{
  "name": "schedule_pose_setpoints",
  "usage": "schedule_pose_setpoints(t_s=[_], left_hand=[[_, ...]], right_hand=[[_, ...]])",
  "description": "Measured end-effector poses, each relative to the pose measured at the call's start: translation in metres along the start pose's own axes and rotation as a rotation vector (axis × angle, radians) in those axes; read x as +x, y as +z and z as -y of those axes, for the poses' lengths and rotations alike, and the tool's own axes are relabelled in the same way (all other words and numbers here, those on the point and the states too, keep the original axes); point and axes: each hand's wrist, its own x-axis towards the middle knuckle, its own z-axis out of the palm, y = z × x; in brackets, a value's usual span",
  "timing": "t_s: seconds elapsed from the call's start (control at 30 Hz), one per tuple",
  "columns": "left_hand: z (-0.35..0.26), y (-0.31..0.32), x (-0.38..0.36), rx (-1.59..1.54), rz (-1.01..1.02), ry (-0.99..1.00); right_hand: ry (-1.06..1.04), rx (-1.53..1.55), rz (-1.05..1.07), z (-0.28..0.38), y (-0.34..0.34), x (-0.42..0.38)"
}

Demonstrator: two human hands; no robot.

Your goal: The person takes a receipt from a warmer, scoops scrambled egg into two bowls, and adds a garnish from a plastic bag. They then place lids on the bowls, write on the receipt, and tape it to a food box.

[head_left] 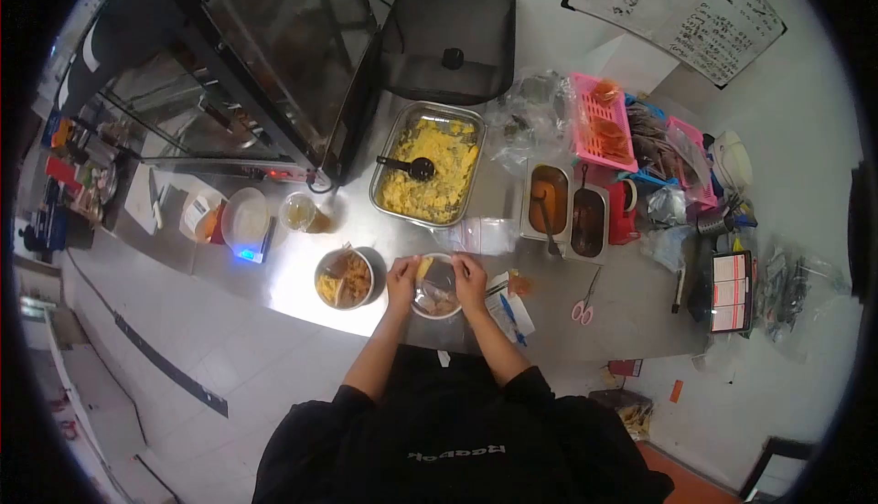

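Observation:
In front of my body is a round white bowl [437,305] with food in it and what looks like a clear lid [440,274] over its top. My left hand [401,277] pinches the left side of the lid at the rim. On the opposite side, my right hand [470,277] has its fingers closed on the same edge. Whether the lid is fully seated cannot be made out. Left of my left hand stands a second bowl [368,298], filled with yellow and brown food.
A metal tray [376,195] of yellow food holds a black scoop [419,168]. Sauce containers with ladles [554,246] stand to the right, near pink scissors [583,311] and a blue pen [514,319]. A glass display case [274,56] rises at the left.

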Motion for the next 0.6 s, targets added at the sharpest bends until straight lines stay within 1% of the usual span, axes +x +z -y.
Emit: schedule_pose_setpoints(t_s=[0.03, 0.07, 0.13, 0.17, 0.27, 0.33, 0.37, 0.4, 0.43, 0.5, 0.53, 0.6], left_hand=[[-0.001, 0.0, 0.002, -0.048, 0.024, 0.006], [-0.003, -0.003, 0.004, -0.081, 0.061, -0.087], [-0.01, -0.004, 0.007, -0.069, 0.094, -0.134], [-0.015, -0.004, 0.004, -0.063, 0.109, -0.162], [-0.034, 0.007, -0.016, 0.29, -0.094, 0.313], [-0.034, 0.006, -0.024, 0.303, -0.122, 0.324], [-0.033, 0.003, -0.026, 0.316, -0.136, 0.324], [-0.025, -0.002, -0.02, 0.343, -0.097, 0.349], [-0.023, -0.006, -0.017, 0.324, -0.064, 0.28], [-0.021, -0.009, -0.008, 0.276, 0.003, 0.15], [-0.02, -0.009, -0.002, 0.191, 0.035, 0.09], [-0.016, -0.008, 0.0, 0.131, 0.035, 0.069]], right_hand=[[0.01, 0.01, -0.034, 0.006, 0.001, -0.004], [0.023, 0.019, -0.066, 0.012, 0.001, -0.009], [0.08, 0.033, -0.092, 0.019, 0.0, -0.013], [0.06, 0.001, -0.106, 0.021, 0.0, -0.014], [-0.002, -0.109, -0.147, 0.026, -0.002, -0.018], [-0.041, -0.196, -0.18, 0.03, 0.0, -0.023], [-0.057, -0.176, -0.195, 0.032, 0.001, -0.023], [-0.067, -0.157, -0.209, 0.034, 0.002, -0.025], [-0.074, -0.14, -0.221, 0.034, 0.003, -0.029], [-0.022, -0.09, -0.238, 0.036, 0.005, -0.03], [-0.002, -0.063, -0.25, 0.036, 0.007, -0.029], [-0.014, -0.128, -0.331, 0.039, 0.013, -0.037]])
